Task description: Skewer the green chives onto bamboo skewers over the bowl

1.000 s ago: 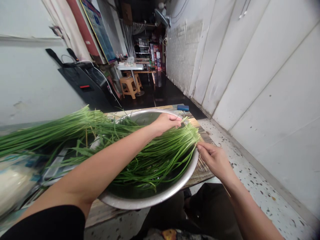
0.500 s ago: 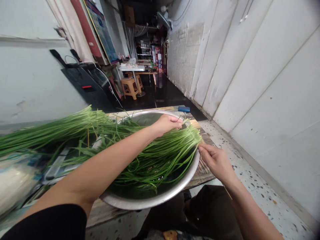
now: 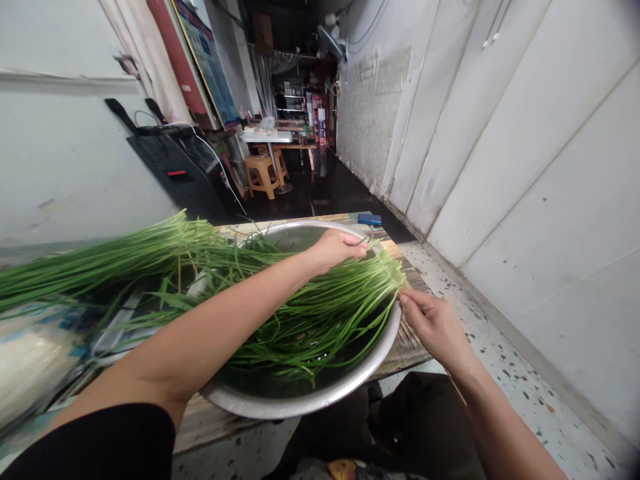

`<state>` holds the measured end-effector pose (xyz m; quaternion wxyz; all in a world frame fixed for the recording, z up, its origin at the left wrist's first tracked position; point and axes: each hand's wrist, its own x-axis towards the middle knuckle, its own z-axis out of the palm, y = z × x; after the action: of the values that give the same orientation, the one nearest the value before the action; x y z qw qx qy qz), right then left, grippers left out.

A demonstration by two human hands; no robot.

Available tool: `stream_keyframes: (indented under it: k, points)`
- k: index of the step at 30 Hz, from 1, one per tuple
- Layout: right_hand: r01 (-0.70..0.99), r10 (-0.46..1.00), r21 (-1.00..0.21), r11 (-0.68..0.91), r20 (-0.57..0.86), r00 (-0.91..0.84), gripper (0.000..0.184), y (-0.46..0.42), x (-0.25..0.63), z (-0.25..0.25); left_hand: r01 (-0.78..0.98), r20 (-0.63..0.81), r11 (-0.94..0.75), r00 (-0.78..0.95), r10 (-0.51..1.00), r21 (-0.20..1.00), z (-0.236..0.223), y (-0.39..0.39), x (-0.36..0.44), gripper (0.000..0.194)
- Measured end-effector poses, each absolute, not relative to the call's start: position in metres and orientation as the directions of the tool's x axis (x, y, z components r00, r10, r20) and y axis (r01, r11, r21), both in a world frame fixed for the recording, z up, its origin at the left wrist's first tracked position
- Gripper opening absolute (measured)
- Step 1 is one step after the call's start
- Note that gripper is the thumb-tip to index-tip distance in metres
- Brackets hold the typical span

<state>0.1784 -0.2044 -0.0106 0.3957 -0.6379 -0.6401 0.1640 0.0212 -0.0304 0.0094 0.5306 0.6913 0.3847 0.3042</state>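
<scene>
A wide metal basin [image 3: 300, 405] holds a thick bunch of green garlic chives [image 3: 325, 313], their pale cut ends over its right rim. My left hand [image 3: 340, 250] reaches across the basin, fingers closed on a few chive stalks at the far side of the bunch. At the near side of the cut ends, my right hand [image 3: 435, 323] pinches a thin straw-coloured strand, whose tail shows below the wrist. Where the strand runs near the bunch is hidden. Another bunch of chives [image 3: 120, 260] lies left of the basin, pale ends toward it.
The basin stands on a low wooden table [image 3: 407, 343]. A small blue box [image 3: 369, 219] lies by the table's far edge. Clear plastic bags with white contents [image 3: 37, 367] sit at the left. Beyond are plastic stools [image 3: 261, 176] and a white wall [image 3: 540, 167] on the right.
The view has shifted very slightly. Both hands keep their pinch in nearly the same places, and the chives stay where they were.
</scene>
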Motion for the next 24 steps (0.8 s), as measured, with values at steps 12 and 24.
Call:
stream_keyframes:
  k: [12, 24]
  points:
    - [0.683, 0.925, -0.717, 0.142, 0.342, 0.167, 0.029, -0.198, 0.177, -0.020, 0.382, 0.099, -0.459, 0.672, 0.734, 0.802, 0.013, -0.024, 0.013, 0.026]
    - [0.662, 0.940, -0.735, 0.145, 0.312, 0.140, 0.030, -0.200, 0.179, -0.022, 0.630, 0.267, -0.776, 0.746, 0.610, 0.015, -0.017, 0.002, -0.014, 0.029]
